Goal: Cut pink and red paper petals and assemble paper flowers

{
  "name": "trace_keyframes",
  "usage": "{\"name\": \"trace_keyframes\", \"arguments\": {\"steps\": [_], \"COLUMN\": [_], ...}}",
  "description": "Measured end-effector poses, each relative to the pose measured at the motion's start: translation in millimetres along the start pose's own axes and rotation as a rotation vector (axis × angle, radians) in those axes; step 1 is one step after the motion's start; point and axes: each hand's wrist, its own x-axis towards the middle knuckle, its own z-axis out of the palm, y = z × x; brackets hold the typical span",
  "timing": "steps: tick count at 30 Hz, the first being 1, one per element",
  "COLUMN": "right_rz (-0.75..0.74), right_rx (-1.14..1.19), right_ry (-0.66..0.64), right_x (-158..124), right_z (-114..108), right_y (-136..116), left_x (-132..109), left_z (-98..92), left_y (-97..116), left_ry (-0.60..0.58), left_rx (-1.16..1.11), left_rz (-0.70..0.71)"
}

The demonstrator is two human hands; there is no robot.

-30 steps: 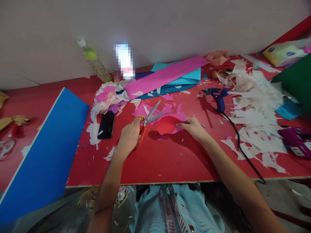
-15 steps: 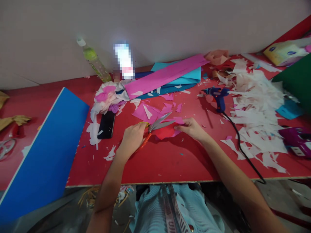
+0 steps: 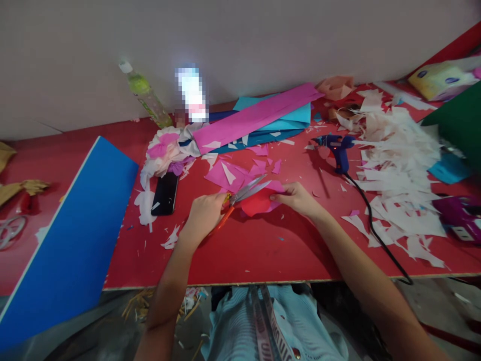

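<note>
My left hand (image 3: 206, 213) is closed round the handles of a pair of scissors (image 3: 248, 191), orange and yellow at the grips. Their blades point up and to the right, only slightly apart, over a piece of pink paper (image 3: 276, 187). That paper is pinched at its right side between the thumb and fingers of my right hand (image 3: 296, 199). A red rounded piece (image 3: 255, 204) lies against the pink paper, below the blades. Pink paper scraps (image 3: 227, 174) are scattered just beyond the scissors.
A blue glue gun (image 3: 338, 149) with a black cord lies to the right, beside heaped white paper strips (image 3: 402, 135). Leftward are a black phone (image 3: 165, 194), paper flowers (image 3: 163, 148) and a large blue board (image 3: 75, 230). Folded pink paper (image 3: 259, 118) and a bottle (image 3: 146, 95) are behind.
The scissor blades have come closer together over the pink paper. Both hands stay in nearly the same place, and the paper has hardly moved.
</note>
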Motion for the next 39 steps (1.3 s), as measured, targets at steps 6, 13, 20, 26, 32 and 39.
{"name": "trace_keyframes", "arguments": {"steps": [6, 13, 20, 26, 32, 39], "right_rz": [0.015, 0.039, 0.04, 0.056, 0.05, 0.022], "right_rx": [-0.044, -0.039, -0.025, -0.027, -0.033, -0.044], "right_ry": [-0.046, -0.063, -0.103, -0.153, -0.242, -0.236], "right_x": [4, 7, 6, 3, 1, 1], "right_z": [-1, -1, 0, 7, 12, 10], "right_y": [5, 10, 10, 4, 0, -1], "left_x": [-5, 6, 9, 5, 10, 15], "left_z": [-7.8, 1.4, 11.2, 13.3, 29.5, 38.2], "left_y": [-3, -8, -10, 3, 26, 24], "left_ry": [-0.078, -0.009, -0.053, 0.11, -0.012, -0.106], "left_rx": [0.025, 0.046, 0.098, -0.131, -0.879, -1.088], "left_rz": [-0.027, -0.295, -0.291, -0.176, -0.023, -0.075]}}
